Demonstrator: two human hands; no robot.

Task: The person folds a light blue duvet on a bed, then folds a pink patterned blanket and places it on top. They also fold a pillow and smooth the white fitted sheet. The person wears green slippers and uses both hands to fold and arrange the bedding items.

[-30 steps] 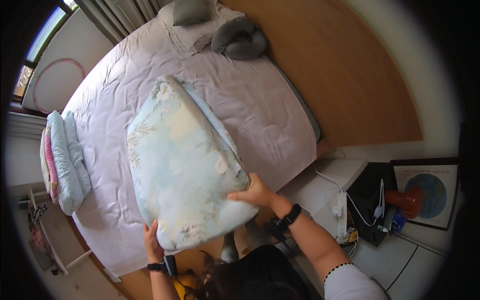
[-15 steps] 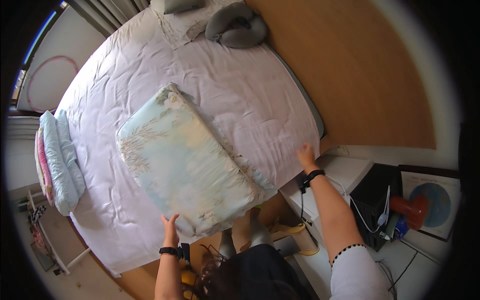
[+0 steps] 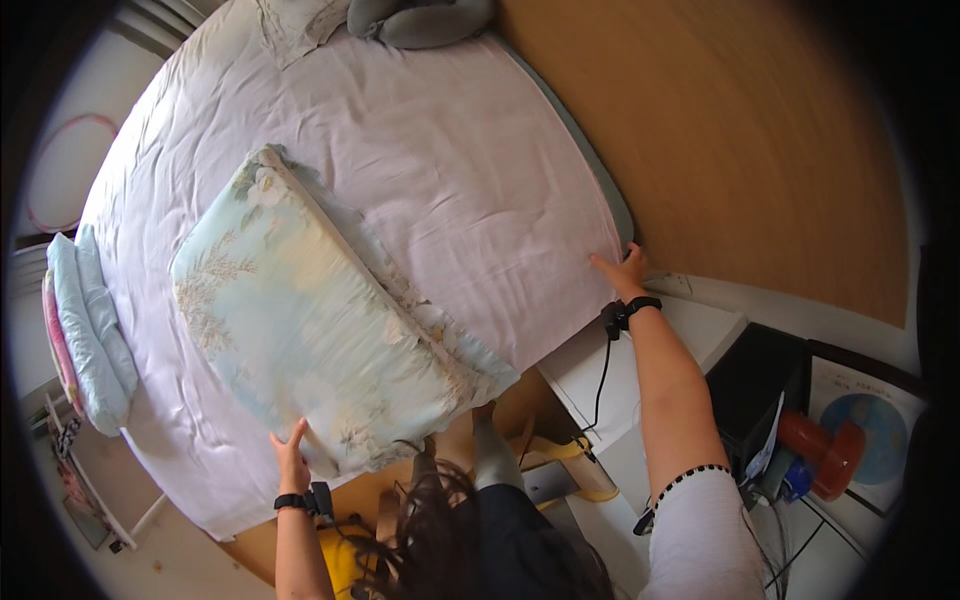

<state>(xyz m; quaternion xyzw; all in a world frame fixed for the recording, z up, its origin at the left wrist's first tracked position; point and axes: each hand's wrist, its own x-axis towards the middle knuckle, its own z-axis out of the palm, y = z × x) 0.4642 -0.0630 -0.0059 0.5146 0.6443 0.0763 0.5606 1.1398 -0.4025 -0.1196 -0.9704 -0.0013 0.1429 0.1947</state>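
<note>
A folded quilt [image 3: 300, 310], pale blue-green with a floral print and a ruffled edge, lies aslant on the bed's pinkish-white sheet [image 3: 480, 170]. Beside its near left edge is my left hand [image 3: 291, 462], thumb and fingers apart, with nothing in it; whether it touches the quilt I cannot tell. My right hand [image 3: 626, 274] rests at the bed's right edge by the near corner. Its thumb points left over the sheet and its fingers spread toward the wall side, not visibly gripping anything. Both wrists carry black bands.
A grey neck pillow [image 3: 425, 22] lies at the bed's far end. Folded light-blue bedding [image 3: 92, 335] sits along the left edge. To the right stand a white cabinet [image 3: 660, 345], a black box [image 3: 765, 375] and a red object [image 3: 825, 450]. A wooden panel [image 3: 720, 150] borders the bed.
My right hand has moved up along the bed's edge and its fingers have spread. My left hand stays near the quilt's near edge. The whole view has shifted, with the quilt now further left.
</note>
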